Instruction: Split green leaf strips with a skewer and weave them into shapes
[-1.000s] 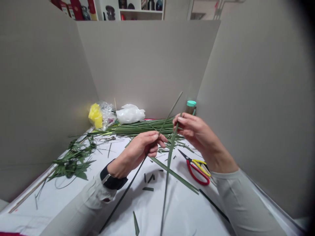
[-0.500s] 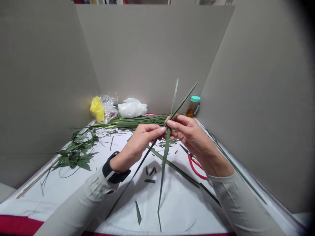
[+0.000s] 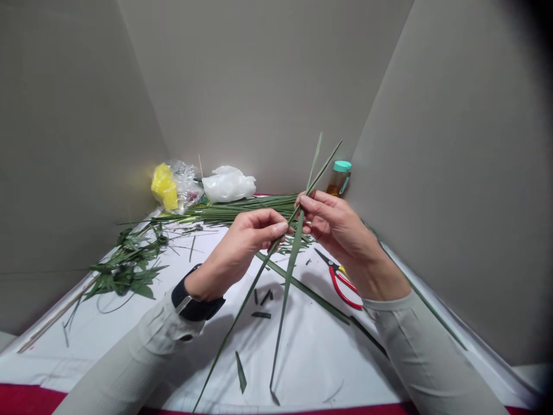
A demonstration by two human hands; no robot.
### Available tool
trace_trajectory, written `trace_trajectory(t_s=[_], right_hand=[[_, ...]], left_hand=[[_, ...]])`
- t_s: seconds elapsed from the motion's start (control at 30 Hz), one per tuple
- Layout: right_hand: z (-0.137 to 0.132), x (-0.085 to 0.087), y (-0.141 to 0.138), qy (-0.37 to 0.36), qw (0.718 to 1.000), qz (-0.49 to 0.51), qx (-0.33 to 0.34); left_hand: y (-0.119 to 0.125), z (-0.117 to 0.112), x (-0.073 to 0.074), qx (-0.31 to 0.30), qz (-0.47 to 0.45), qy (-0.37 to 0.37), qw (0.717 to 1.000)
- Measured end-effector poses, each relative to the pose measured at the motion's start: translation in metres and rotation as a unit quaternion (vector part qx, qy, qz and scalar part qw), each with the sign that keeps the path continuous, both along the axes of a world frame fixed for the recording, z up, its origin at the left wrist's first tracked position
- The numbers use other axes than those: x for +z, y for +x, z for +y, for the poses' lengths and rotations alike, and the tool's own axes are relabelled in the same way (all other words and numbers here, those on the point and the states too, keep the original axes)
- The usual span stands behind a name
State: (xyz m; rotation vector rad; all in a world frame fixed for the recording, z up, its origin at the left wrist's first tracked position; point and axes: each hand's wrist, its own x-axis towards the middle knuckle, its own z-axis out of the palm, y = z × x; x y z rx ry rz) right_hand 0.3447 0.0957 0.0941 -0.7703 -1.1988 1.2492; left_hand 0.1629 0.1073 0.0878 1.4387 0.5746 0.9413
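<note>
Two long green leaf strips cross above the table in front of me. My right hand (image 3: 330, 219) pinches them at the crossing, with their short tips sticking up beyond the fingers. Lower down, my left hand (image 3: 263, 230) pinches the left leaf strip (image 3: 242, 308) between thumb and fingers. The right leaf strip (image 3: 286, 288) hangs down from the right hand, its lower end bent near the table. Another long leaf (image 3: 319, 301) lies flat on the white table surface beneath. Red-handled scissors (image 3: 341, 285) lie partly behind my right wrist.
A pile of long leaves (image 3: 233, 213) lies at the back. Behind it are a yellow bag (image 3: 165, 185) and a white plastic bag (image 3: 228, 185). A teal-capped bottle (image 3: 339, 178) stands at back right, leafy cuttings (image 3: 129, 268) at left. Grey panels (image 3: 268, 86) enclose three sides.
My right hand has moved slightly up and right, away from my left hand, so more leaf shows between them. The left strip has turned and now shows its broader face.
</note>
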Motion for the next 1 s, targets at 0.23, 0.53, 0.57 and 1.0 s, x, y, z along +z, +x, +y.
trace_trajectory(t_s=[0.23,0.53,0.57,1.0], right_hand=[[0.002,-0.004,-0.004,0.008,1.000,-0.007,0.011],[-0.003,-0.004,-0.011,0.009,1.000,-0.020,0.002],[-0.003,-0.004,-0.011,0.008,1.000,-0.018,0.002],[-0.002,-0.003,-0.013,-0.013,1.000,-0.025,-0.012]], left_hand=[[0.005,-0.003,-0.004,0.080,0.008,0.056,0.995],[0.008,-0.011,-0.008,0.212,0.108,0.255,0.937],[0.008,-0.012,-0.008,0.212,0.114,0.272,0.932],[0.007,-0.009,-0.013,0.202,0.174,0.371,0.890]])
